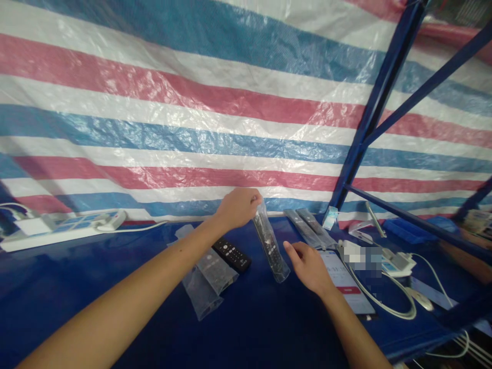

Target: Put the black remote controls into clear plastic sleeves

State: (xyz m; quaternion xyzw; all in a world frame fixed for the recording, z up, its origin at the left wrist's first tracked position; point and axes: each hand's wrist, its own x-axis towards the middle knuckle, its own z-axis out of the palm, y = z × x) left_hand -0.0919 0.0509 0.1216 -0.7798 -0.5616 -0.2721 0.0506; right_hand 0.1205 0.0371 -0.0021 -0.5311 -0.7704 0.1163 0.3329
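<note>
My left hand (240, 207) pinches the top end of a clear plastic bag with a black remote control (270, 246) inside; the bag hangs tilted over the blue table. My right hand (307, 264) is just right of the bag's lower end, apart from it, thumb raised and the other fingers curled; nothing shows in it. Under my left forearm lies a bare black remote control (232, 254), partly covered by the arm. Beside it are plastic bags (209, 277), one with a dark remote visible inside. Two more bagged remotes (309, 228) lie behind my right hand.
A phone with a lit screen (348, 282) lies right of my right hand, near a white power strip (395, 261) with looped cable. Another power strip (73, 228) stands at left. Blue metal posts (365, 128) and a striped sheet (172, 128) rise behind. Another person's arm (471, 251) shows at far right.
</note>
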